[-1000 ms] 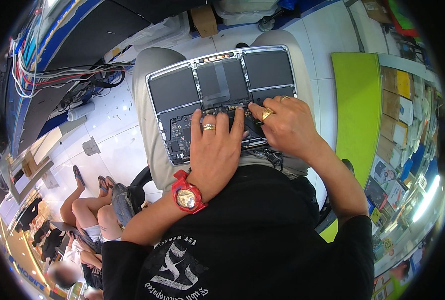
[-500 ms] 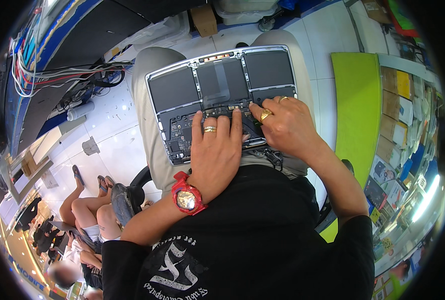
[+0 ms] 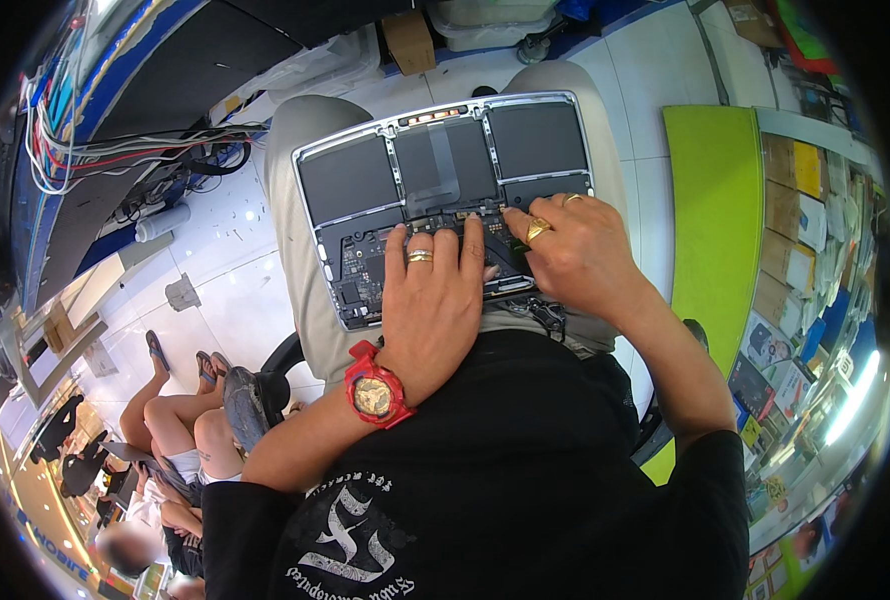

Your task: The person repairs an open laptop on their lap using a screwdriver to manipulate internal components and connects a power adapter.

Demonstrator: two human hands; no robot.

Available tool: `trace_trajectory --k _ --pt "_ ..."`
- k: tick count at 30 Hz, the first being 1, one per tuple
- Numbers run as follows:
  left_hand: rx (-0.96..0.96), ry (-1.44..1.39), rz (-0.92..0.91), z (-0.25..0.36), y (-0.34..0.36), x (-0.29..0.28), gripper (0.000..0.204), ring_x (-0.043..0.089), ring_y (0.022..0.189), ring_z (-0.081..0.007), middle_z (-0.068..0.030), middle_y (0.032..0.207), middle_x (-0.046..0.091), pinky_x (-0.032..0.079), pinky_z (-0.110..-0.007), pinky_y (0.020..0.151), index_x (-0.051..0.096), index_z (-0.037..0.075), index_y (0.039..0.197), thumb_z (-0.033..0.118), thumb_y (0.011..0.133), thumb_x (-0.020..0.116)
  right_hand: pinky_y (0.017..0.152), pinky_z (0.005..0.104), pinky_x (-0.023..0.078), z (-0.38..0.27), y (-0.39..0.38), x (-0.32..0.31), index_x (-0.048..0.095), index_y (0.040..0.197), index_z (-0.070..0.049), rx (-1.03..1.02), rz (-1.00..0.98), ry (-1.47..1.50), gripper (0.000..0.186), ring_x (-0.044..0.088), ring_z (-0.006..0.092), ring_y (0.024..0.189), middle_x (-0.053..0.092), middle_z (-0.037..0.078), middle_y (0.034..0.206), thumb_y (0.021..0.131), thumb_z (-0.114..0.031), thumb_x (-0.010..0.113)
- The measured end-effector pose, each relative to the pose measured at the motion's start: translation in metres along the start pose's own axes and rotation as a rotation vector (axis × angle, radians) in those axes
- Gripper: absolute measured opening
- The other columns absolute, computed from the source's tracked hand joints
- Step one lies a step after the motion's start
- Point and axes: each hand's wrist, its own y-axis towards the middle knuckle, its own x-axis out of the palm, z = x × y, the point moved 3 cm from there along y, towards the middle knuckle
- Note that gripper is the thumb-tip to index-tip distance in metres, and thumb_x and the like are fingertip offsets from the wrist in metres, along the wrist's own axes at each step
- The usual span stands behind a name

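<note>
An opened laptop base with a silver frame rests across my thighs. Black battery cells fill its far part, and the dark circuit board lies in the near part. My left hand lies over the board, palm down, fingers stretched out with the tips on it. To its right, my right hand has its index fingertip at the board's right part and its other fingers curled in. Whatever that hand may pinch is hidden beneath it.
Bundled cables hang from the desk at the left. A lime-green panel and a display case of boxes stand at the right. Behind on the left sits another person with bare legs. A cardboard box stands beyond my knees.
My right hand has shifted very slightly, its index fingertip a touch further right. My left hand and the laptop base stay where they were.
</note>
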Motion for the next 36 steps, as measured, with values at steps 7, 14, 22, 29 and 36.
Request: trace_trajectory --k 7,14,22,29,36 --pt "0.003 -0.01 -0.003 -0.001 0.002 -0.002 0.05 0.062 0.107 -0.0316 -0.0126 0.109 0.063 0.042 -0.054 0.116 0.067 0.002 0.143 0.028 0.101 0.074 0.07 0.0402 0.055 0.001 0.0 0.002 0.081 0.11 -0.005 -0.021 -0.012 -0.037 0.032 0.069 0.0248 0.077 0.068 0.005 0.085 0.079 -0.009 0.077" --pt "0.004 -0.026 0.017 0.0 0.001 -0.002 0.051 0.062 0.106 -0.0313 -0.0121 0.108 0.063 0.04 -0.055 0.118 0.068 0.002 0.143 0.029 0.1 0.074 0.068 0.0387 0.053 -0.003 0.002 0.001 0.08 0.105 -0.006 -0.05 -0.006 -0.131 0.026 0.069 0.0227 0.077 0.067 0.004 0.084 0.081 -0.011 0.074" --pt "0.012 -0.02 0.007 0.001 0.001 -0.001 0.053 0.062 0.105 -0.0308 -0.0117 0.109 0.062 0.04 -0.056 0.118 0.067 0.002 0.145 0.03 0.1 0.074 0.067 0.0391 0.052 -0.002 0.001 0.004 0.082 0.108 -0.006 -0.038 0.012 -0.125 0.032 0.066 0.0239 0.075 0.065 0.005 0.084 0.077 -0.009 0.075" --pt "0.005 0.03 0.0 0.004 0.003 -0.001 0.054 0.062 0.105 -0.0306 -0.0116 0.109 0.062 0.041 -0.055 0.117 0.066 0.003 0.145 0.033 0.101 0.073 0.067 0.0407 0.054 -0.002 0.002 0.002 0.082 0.109 -0.007 -0.004 -0.009 -0.074 0.032 0.067 0.0252 0.075 0.065 0.005 0.084 0.077 -0.007 0.077" --pt "0.009 0.07 -0.003 0.005 0.004 -0.002 0.055 0.062 0.104 -0.0306 -0.0116 0.109 0.062 0.043 -0.056 0.116 0.064 0.004 0.146 0.034 0.101 0.072 0.072 0.0431 0.058 0.011 0.0 -0.014 0.08 0.113 -0.008 0.163 0.075 0.066 0.032 0.072 0.0284 0.08 0.068 0.006 0.088 0.081 -0.009 0.078"
